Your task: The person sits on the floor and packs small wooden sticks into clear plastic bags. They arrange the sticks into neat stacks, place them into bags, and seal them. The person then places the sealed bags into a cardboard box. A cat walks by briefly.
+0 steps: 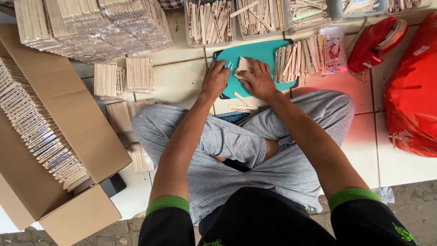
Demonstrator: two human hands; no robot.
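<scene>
Head view: left hand point(214, 79) flat, fingers curled down on teal board point(255, 52), grip on anything not discernible. Right hand point(260, 79) closed over small fan of wooden sticks point(242, 66), pressing it to board just beside left hand; stick ends hidden under fingers. Loose sticks point(243, 105) lie just below hands, near crossed legs. Row of sticks point(298, 57) right of right hand. Wrapped stick bundles point(91, 27) far left of hands, cut off at top edge. Cardboard box point(54, 136) left, partly out of frame. Red bag point(412, 91) far right, cropped.
</scene>
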